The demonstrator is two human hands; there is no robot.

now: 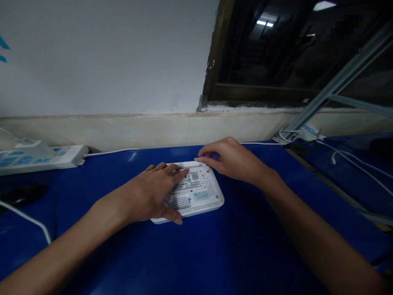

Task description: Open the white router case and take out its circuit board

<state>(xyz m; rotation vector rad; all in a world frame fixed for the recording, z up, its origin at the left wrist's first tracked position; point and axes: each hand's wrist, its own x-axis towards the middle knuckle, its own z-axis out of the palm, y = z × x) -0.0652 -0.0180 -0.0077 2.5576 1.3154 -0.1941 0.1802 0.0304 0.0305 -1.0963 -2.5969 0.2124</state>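
On the blue counter, a white router lies underside up near the middle, its long axis running crosswise and slightly tilted. The left hand rests open across it, fingers spread, while the right hand curls closed on its far edge.

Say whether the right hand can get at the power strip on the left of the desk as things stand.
Probably yes, but not directly: the white router and the left hand lie between the right hand and the power strip, so it would have to pass over them.
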